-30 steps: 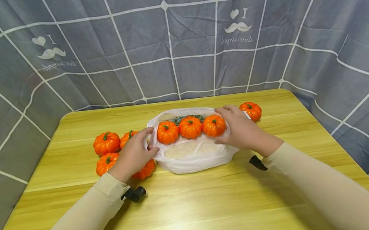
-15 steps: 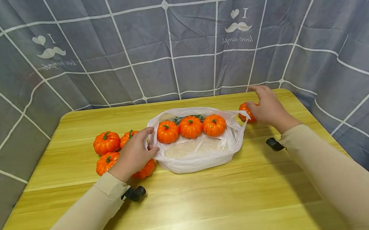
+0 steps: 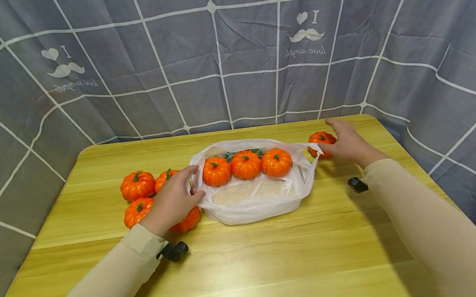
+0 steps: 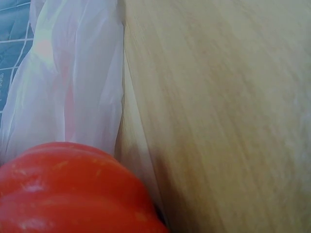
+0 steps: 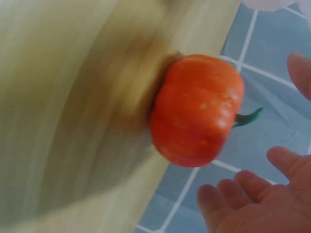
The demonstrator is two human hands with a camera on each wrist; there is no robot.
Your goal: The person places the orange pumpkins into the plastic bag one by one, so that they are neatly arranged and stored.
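Note:
A white plastic bag [image 3: 251, 212] lies opened out mid-table, with three small orange pumpkins [image 3: 246, 164] in a row inside it. My left hand [image 3: 174, 199] holds the bag's left rim, thumb and fingers at the film; its grip is partly hidden. Beside the right end of the bag sits a single pumpkin [image 3: 321, 144] with a green stem. My right hand [image 3: 348, 146] hovers just right of it, thumb and fingers spread apart. In the right wrist view, fingers [image 5: 233, 194] show beyond this pumpkin [image 5: 197, 111], with space between them.
Several more pumpkins [image 3: 137, 185] cluster left of the bag, some partly hidden under my left hand. One pumpkin [image 4: 73, 189] is close below the left wrist camera. A grey checked curtain [image 3: 254, 66] surrounds the wooden table [image 3: 253, 267] at the back and sides.
My right hand has let go of the bag's right side and moved right to the lone pumpkin. The bag's right handle now stands out loose. The left hand stays put.

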